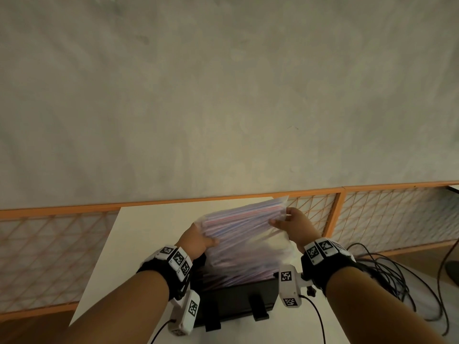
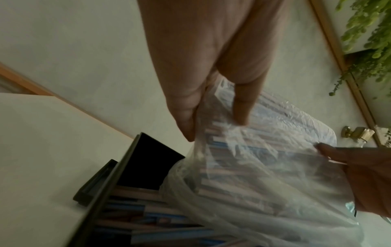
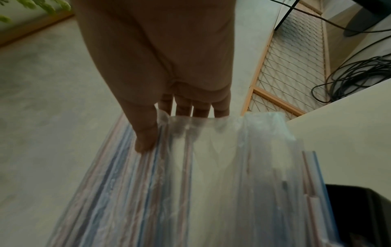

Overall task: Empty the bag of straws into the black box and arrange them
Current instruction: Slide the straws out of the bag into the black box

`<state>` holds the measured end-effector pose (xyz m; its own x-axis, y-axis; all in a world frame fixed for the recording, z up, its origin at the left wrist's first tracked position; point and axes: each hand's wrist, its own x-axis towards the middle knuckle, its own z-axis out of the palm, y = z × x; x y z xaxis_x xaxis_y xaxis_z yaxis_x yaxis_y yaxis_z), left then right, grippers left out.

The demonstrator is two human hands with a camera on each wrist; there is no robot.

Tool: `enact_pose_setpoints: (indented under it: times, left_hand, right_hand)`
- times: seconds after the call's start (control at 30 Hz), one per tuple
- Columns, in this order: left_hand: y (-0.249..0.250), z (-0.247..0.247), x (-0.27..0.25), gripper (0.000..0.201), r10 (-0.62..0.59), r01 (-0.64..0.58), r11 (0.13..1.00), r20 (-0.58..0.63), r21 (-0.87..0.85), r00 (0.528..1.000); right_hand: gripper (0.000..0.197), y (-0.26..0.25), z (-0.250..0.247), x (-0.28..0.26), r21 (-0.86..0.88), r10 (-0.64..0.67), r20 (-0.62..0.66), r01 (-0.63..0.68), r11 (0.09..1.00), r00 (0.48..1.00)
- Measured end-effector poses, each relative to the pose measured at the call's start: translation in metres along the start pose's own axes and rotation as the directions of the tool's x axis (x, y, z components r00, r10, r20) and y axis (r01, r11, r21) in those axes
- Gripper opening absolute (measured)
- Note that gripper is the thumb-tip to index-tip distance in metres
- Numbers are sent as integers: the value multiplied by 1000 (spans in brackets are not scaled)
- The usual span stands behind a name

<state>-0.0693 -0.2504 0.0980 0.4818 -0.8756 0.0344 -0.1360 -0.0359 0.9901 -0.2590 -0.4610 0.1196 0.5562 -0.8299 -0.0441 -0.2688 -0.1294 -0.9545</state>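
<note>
A clear plastic bag (image 1: 246, 234) full of red, blue and white straws is held tilted over the black box (image 1: 236, 301), its mouth down in the box. My left hand (image 1: 198, 240) pinches the bag's left edge (image 2: 215, 120) between thumb and fingers. My right hand (image 1: 289, 220) pinches the bag's raised far end (image 3: 180, 123). Several straws (image 2: 152, 217) lie inside the box (image 2: 148, 160). In the right wrist view a corner of the box (image 3: 359, 213) shows under the bag.
The box stands on a white table (image 1: 149, 234) against an orange-framed lattice panel (image 1: 372, 214). Black cables (image 1: 387, 276) are coiled at the right. A green plant (image 2: 368, 33) hangs on the wall.
</note>
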Motion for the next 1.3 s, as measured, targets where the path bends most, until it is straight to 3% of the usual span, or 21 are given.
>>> enact_pose_setpoints:
  times: [0.13,0.3,0.43,0.53,0.63,0.7,0.77,0.9,1.03,1.17,1.3]
  left_hand:
    - [-2,1,0,50,31,-26,992,-39,120,999]
    - [2,4,-2,38,-26,31,995,-55,94,998]
    - [16,9,-7,27,-120,115,980,-19,-162,993]
    - [18,8,-7,33,-223,187,945,-111,-268,968]
    - [16,3,-7,22,-185,158,972,-154,-174,971]
    - [13,0,-6,36,-146,133,987,-161,-87,976]
    - [7,-4,-2,49,-131,129,991,-170,-27,977]
    - [5,-6,2,34,-143,133,989,-194,-59,971]
    - [8,-8,0,33,-50,72,994,-250,80,967]
    - [11,-13,-4,26,-13,30,998,-295,52,955]
    - [8,-25,-6,6,-21,26,1000,-350,9,936]
  right_hand:
    - [56,-6,5,-2,45,-7,-13,8,999,1000]
    - [78,-9,12,-1,43,-76,15,75,996,997]
    - [54,-12,12,-1,8,-71,-16,72,997,997]
    - [48,-14,10,-1,-47,-45,-27,44,998,999]
    - [55,-13,6,2,-77,-62,-5,62,995,998]
    - [61,-13,5,5,-3,-84,31,84,996,996]
    - [46,-20,6,1,84,-95,49,91,992,994]
    - [17,-23,4,2,62,-129,-47,132,989,991]
    - [23,-23,1,3,137,-100,-92,112,984,991]
    - [22,-26,-1,3,216,-73,-99,93,972,992]
    - [19,-25,-5,5,303,12,-91,16,953,996]
